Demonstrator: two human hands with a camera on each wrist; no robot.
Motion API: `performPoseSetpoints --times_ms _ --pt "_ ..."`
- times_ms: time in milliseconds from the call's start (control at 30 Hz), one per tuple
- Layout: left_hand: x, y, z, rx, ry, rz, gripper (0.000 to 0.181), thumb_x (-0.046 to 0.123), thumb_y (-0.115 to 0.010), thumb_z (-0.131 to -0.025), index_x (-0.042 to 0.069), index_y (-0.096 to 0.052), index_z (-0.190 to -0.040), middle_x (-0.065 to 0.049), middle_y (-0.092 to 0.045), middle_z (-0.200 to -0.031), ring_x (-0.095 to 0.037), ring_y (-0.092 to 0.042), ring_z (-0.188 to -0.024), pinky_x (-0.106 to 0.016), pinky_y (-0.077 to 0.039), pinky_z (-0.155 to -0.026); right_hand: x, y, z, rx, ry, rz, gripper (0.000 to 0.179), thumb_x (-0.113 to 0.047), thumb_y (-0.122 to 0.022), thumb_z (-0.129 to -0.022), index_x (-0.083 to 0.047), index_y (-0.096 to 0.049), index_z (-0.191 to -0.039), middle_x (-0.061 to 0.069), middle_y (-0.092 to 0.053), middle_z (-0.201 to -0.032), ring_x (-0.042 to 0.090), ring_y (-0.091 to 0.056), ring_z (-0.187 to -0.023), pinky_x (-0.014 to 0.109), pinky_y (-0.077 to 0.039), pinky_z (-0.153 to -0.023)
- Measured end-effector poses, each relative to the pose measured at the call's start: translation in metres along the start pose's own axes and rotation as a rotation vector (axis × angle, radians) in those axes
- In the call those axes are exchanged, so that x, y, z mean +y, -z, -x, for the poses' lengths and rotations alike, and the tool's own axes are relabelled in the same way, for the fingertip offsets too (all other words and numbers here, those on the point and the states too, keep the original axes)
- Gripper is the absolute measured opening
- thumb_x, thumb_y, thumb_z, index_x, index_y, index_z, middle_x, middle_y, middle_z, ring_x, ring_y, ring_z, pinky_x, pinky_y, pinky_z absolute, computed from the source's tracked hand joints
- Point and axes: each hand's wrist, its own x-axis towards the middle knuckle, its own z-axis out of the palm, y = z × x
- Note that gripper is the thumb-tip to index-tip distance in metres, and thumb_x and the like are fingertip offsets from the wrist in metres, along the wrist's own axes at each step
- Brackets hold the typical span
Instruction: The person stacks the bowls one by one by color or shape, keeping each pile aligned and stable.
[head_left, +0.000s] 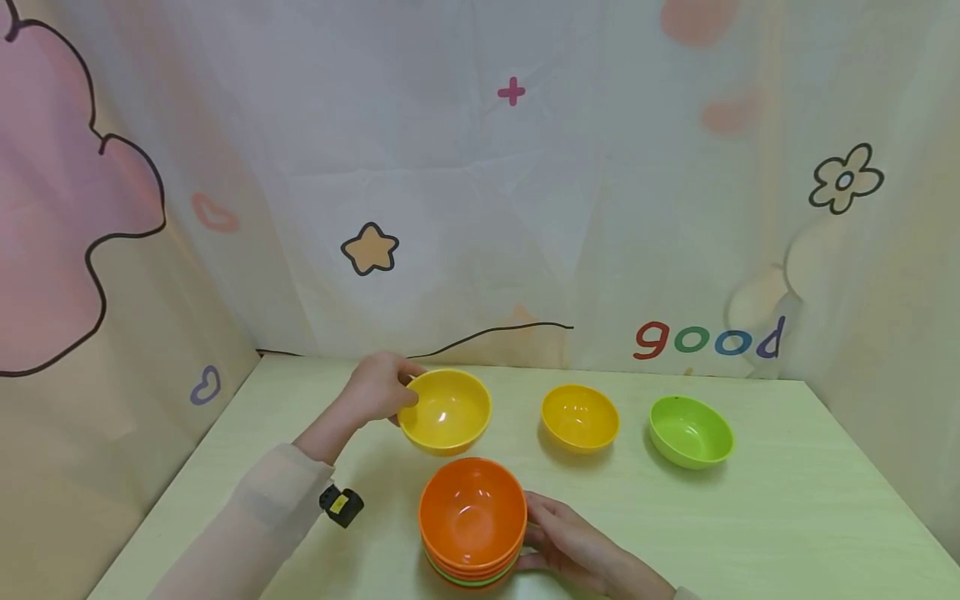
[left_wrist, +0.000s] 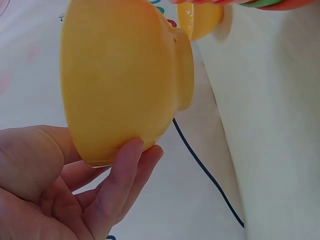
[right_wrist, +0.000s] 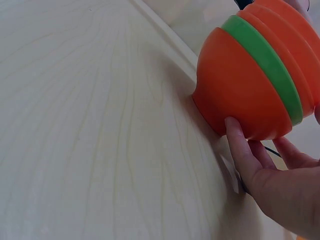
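A yellow bowl is pinched at its left rim by my left hand, thumb inside and fingers outside. The left wrist view shows this bowl from its side, with its foot ring clear of the table. In front of me stands a stack of nested bowls, orange on top with a green one lower down. My right hand rests against the right side of the stack. In the right wrist view its fairly straight fingers touch the lowest orange bowl, below the green bowl.
A second yellow bowl and a light green bowl stand upright to the right on the pale table. A small black device shows at the left wrist. A printed curtain hangs behind the table's back edge.
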Motion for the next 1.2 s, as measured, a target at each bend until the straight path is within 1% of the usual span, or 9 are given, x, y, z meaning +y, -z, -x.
performPoseSetpoints --times_ms 267,367,467,600,733,1033,1200 --pt "0.013 0.002 0.009 -0.015 -0.014 -0.01 0.036 -0.003 -0.064 -0.077 0.001 -0.064 -0.112 -0.012 -0.063 -0.087 -0.017 -0.06 -0.057 -0.025 -0.054 -0.052 -0.001 0.0 -0.001 0.004 -0.014 0.009 0.067 -0.042 -0.045 -0.095 0.002 -0.026 -0.142 0.012 -0.053 -0.128 0.02 -0.056 -0.109 0.043 -0.049 -0.089" --pt "0.017 0.002 0.013 -0.027 -0.019 -0.002 0.034 -0.003 -0.065 -0.077 0.003 -0.066 -0.11 -0.011 -0.063 -0.086 -0.018 -0.06 -0.058 -0.025 -0.054 -0.052 0.0 0.0 -0.001 0.006 -0.019 0.012 0.067 -0.043 -0.045 -0.095 0.001 -0.027 -0.142 0.013 -0.051 -0.131 0.02 -0.056 -0.109 0.042 -0.049 -0.089" --pt "0.02 0.001 0.017 -0.035 -0.038 0.004 0.032 -0.004 -0.065 -0.077 0.003 -0.067 -0.107 -0.01 -0.063 -0.085 -0.017 -0.06 -0.057 -0.025 -0.054 -0.051 -0.001 0.0 -0.001 0.011 -0.025 0.015 0.067 -0.044 -0.045 -0.094 0.0 -0.027 -0.142 0.013 -0.05 -0.133 0.021 -0.055 -0.11 0.042 -0.049 -0.09" --pt "0.022 -0.001 0.022 -0.048 -0.08 0.009 0.03 -0.005 -0.065 -0.076 0.004 -0.069 -0.104 -0.009 -0.064 -0.084 -0.016 -0.06 -0.057 -0.025 -0.054 -0.05 -0.001 0.0 -0.001 0.019 -0.032 0.018 0.067 -0.045 -0.045 -0.094 -0.001 -0.028 -0.142 0.013 -0.05 -0.133 0.021 -0.056 -0.11 0.042 -0.049 -0.09" --pt "0.024 -0.004 0.027 -0.062 -0.105 0.0 0.029 -0.005 -0.065 -0.076 0.006 -0.07 -0.103 -0.008 -0.063 -0.084 -0.016 -0.059 -0.056 -0.024 -0.053 -0.05 -0.001 0.0 -0.001 0.018 -0.027 0.018 0.067 -0.044 -0.045 -0.094 0.0 -0.029 -0.142 0.013 -0.051 -0.132 0.021 -0.056 -0.109 0.042 -0.049 -0.09" --pt "0.025 -0.011 0.036 -0.096 -0.109 -0.01 0.029 -0.004 -0.065 -0.077 0.008 -0.07 -0.103 -0.005 -0.062 -0.082 -0.015 -0.057 -0.053 -0.025 -0.053 -0.049 0.001 0.0 0.0 -0.006 0.003 0.026 0.061 -0.042 -0.043 -0.096 -0.001 -0.034 -0.139 0.009 -0.057 -0.123 0.019 -0.057 -0.106 0.041 -0.05 -0.088" --pt "0.024 -0.014 0.039 -0.112 -0.124 -0.012 0.029 -0.004 -0.064 -0.076 0.009 -0.071 -0.102 -0.004 -0.062 -0.08 -0.015 -0.057 -0.051 -0.025 -0.052 -0.047 0.001 0.001 0.0 -0.016 0.006 0.025 0.061 -0.041 -0.043 -0.096 -0.001 -0.033 -0.14 0.009 -0.057 -0.123 0.02 -0.057 -0.106 0.042 -0.05 -0.088"
